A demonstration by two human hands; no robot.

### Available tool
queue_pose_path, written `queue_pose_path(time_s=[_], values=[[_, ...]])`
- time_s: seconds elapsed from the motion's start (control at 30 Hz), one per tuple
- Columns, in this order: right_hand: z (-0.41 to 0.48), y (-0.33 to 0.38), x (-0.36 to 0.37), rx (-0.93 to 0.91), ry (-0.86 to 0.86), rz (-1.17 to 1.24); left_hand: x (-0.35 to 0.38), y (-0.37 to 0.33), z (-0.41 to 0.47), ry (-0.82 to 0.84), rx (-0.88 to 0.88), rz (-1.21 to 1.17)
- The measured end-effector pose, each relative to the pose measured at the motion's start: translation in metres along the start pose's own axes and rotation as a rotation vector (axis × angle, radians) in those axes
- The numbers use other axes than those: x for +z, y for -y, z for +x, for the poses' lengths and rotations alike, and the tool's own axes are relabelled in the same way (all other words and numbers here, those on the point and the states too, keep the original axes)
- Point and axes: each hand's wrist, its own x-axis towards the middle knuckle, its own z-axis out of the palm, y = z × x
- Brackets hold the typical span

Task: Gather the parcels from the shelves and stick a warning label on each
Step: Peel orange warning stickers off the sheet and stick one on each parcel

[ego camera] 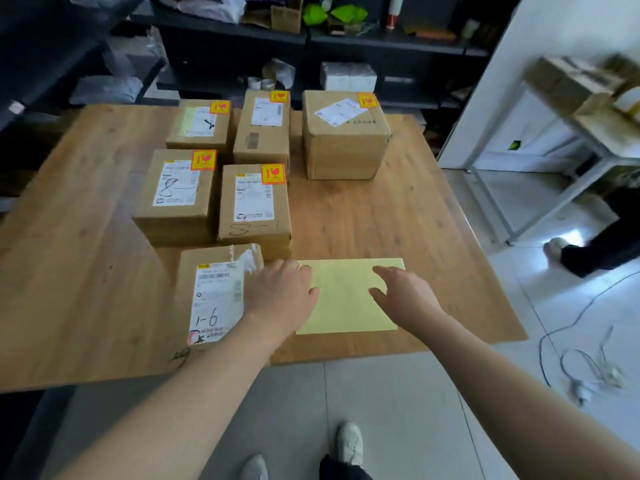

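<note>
Five brown cardboard parcels (pixel 254 202) labelled; sixth box (pixel 207 289), nearest me, bare.
Spread flat, my right hand (pixel 401 296) seems to steady the pale yellow paper sheet (pixel 346 306) beside it; left hand (pixel 280 292) bent at sheet's corner, grip unclear.

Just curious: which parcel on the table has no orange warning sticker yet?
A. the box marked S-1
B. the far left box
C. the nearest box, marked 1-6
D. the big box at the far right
C: the nearest parcel shows only its white shipping label on top, while every other box, like the S-1 box, carries an orange sticker at a top corner.
</note>
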Motion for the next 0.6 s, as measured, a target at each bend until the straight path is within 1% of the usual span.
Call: queue_pose_path(time_s=[0.13,0.27,0.43,0.6], values=[[0.015,-0.068,0.000,0.055,0.068,-0.034,0.027,-0.054,0.031,0.115,0.060,-0.018],[0.032,-0.105,0.010,-0.022,0.101,0.006,0.060,-0.083,0.054,0.217,0.100,0.005],[0.058,-0.116,0.028,-0.169,0.198,0.050,0.096,-0.098,0.063,0.321,0.013,0.003],[0.074,-0.116,0.040,-0.321,0.239,0.040,0.113,-0.092,0.058,0.337,-0.042,-0.044]])
